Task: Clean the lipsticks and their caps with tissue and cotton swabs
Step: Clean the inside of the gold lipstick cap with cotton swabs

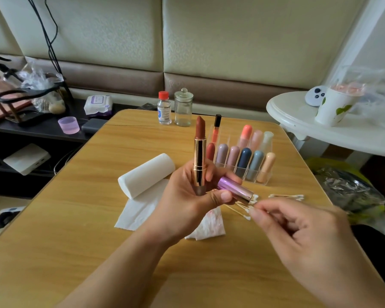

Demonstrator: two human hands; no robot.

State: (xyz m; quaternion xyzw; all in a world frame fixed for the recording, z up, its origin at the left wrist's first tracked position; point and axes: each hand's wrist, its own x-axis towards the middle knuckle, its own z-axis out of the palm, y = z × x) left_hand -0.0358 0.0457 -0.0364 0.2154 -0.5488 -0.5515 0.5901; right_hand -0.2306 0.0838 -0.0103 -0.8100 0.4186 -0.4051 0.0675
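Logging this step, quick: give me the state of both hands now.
Left hand: closed, holding the upright open lipstick and its purple cap.
Right hand: fingers curled, pinching a cotton swab from the pile.

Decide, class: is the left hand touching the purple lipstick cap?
Touching. The head view shows the left hand pinching the purple lipstick cap between thumb and fingers, while also holding the open lipstick upright.

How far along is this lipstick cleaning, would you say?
Some wiping looks done: a tissue on the table bears red smears. In hand: the left hand holds an open lipstick and its purple cap; the right hand pinches a cotton swab. Left, apparently: the capped lipsticks in the organizer.
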